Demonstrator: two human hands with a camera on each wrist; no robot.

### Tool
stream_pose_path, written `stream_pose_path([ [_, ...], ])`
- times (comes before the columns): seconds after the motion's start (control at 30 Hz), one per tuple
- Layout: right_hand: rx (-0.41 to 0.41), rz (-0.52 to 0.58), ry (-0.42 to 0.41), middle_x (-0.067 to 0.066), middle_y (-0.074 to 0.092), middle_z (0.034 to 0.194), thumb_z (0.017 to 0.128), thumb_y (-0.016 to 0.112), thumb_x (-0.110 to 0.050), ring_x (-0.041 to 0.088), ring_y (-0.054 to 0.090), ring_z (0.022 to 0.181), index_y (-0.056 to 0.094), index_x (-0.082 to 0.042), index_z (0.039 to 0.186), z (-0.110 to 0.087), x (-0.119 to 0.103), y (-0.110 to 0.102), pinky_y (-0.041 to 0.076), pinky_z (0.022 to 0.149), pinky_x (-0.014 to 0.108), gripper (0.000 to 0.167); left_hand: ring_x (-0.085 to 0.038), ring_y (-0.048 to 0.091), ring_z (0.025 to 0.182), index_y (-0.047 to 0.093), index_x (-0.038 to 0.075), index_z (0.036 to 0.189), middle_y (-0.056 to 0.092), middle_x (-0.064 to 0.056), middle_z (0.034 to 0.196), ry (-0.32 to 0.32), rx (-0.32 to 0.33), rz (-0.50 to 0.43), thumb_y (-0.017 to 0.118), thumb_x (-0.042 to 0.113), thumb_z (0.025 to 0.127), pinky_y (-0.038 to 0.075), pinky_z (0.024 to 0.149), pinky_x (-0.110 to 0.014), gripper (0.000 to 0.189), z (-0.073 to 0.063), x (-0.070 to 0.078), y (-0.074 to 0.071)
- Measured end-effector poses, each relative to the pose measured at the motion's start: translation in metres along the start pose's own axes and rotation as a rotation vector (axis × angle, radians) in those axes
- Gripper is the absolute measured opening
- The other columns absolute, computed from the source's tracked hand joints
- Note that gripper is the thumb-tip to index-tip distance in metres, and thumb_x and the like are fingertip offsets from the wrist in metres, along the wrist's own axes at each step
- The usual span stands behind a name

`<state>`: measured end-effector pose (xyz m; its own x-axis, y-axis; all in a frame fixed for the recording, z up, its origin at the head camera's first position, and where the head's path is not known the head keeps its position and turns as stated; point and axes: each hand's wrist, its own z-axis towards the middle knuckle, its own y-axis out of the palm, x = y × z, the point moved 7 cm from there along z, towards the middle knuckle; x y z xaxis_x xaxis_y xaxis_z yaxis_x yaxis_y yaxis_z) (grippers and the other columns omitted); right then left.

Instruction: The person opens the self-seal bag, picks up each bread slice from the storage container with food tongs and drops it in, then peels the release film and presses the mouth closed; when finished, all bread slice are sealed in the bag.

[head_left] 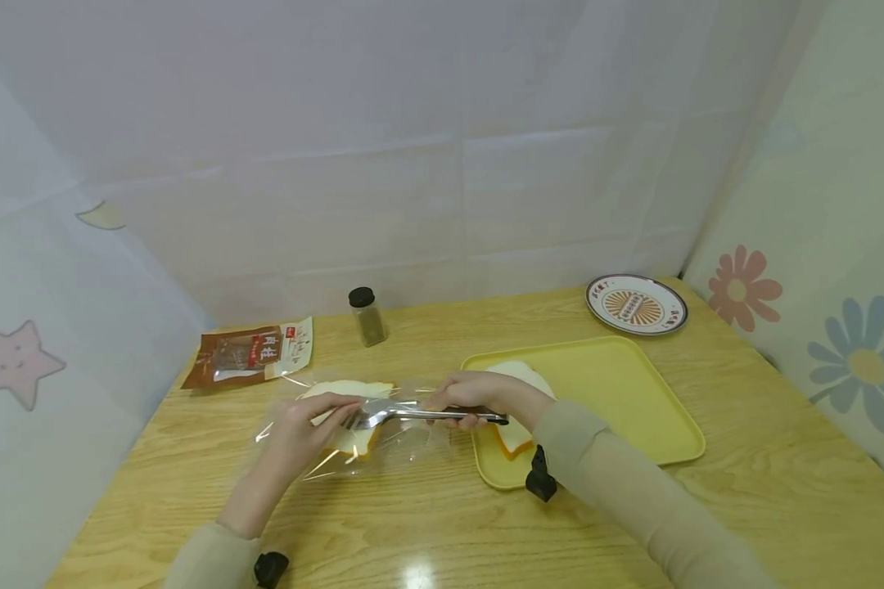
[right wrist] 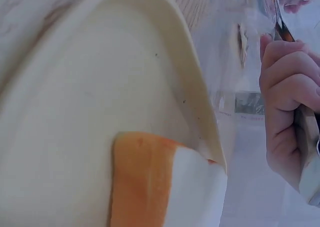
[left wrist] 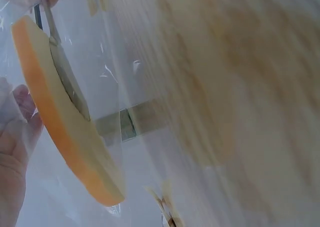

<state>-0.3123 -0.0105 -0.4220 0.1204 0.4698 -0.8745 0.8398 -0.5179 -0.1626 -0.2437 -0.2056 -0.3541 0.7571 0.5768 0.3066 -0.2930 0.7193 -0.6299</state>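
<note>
My right hand [head_left: 466, 397] grips metal tongs [head_left: 407, 412] by the dark-ended handle, their head pointing left. A slice of bread [head_left: 355, 442] with an orange crust lies within a clear plastic bag [head_left: 411, 446]. In the left wrist view the tongs [left wrist: 67, 77] lie against the pale face of that bread slice [left wrist: 55, 112]. My left hand [head_left: 299, 429] pinches the bag near the tongs' head, its fingers close to the bread. Another bread slice [head_left: 514, 438] sits on the yellow tray [head_left: 633, 393], partly hidden under my right wrist.
Behind the bag stands a small jar [head_left: 369, 321] with a black lid. A brown food packet [head_left: 246, 356] lies at the back left. At the back right is a white plate [head_left: 666, 315] with a printed sunburst, beyond the tray. Fabric walls surround the wooden table [head_left: 442, 532].
</note>
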Motion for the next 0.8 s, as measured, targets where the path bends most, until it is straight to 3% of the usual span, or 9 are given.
stream_pose_path([
  [0.23,-0.034,0.004,0.007,0.001,0.049,0.055,0.097,0.052,-0.029,0.006,0.030,0.036,0.065,0.004,0.103,0.005,-0.002,0.003,0.027,0.033,0.019,0.036,-0.010,0.068,0.064,0.074,0.003,0.087,0.074,-0.008,0.083,-0.030,0.024,-0.007,0.076,-0.009,0.069,0.046,0.054,-0.007,0.021,-0.003,-0.004,-0.003],
  [0.5,-0.051,-0.078,-0.005,0.001,0.048,0.054,0.096,0.054,-0.031,0.007,0.028,0.037,0.068,0.001,0.091,0.012,-0.003,0.005,0.026,0.034,0.020,0.035,-0.016,0.070,0.069,0.074,0.005,0.086,0.074,-0.006,0.080,0.002,0.047,0.055,0.077,-0.009,0.068,0.052,0.066,-0.009,0.023,-0.002,-0.004,-0.005],
  [0.67,-0.034,-0.118,0.002,0.001,0.048,0.054,0.096,0.054,-0.029,0.007,0.028,0.037,0.065,-0.001,0.082,0.015,-0.003,0.005,0.026,0.035,0.020,0.033,-0.013,0.069,0.066,0.073,0.005,0.085,0.073,-0.003,0.078,0.017,0.014,0.067,0.077,-0.009,0.067,0.052,0.064,-0.009,0.023,-0.004,-0.004,-0.002],
  [0.8,-0.012,-0.125,0.016,0.002,0.050,0.054,0.095,0.055,-0.027,0.007,0.031,0.037,0.067,-0.001,0.083,0.014,-0.003,0.004,0.028,0.036,0.020,0.031,-0.010,0.068,0.064,0.073,0.005,0.083,0.073,-0.002,0.076,-0.008,-0.009,0.078,0.077,-0.006,0.068,0.050,0.061,-0.007,0.020,-0.004,-0.005,-0.001],
])
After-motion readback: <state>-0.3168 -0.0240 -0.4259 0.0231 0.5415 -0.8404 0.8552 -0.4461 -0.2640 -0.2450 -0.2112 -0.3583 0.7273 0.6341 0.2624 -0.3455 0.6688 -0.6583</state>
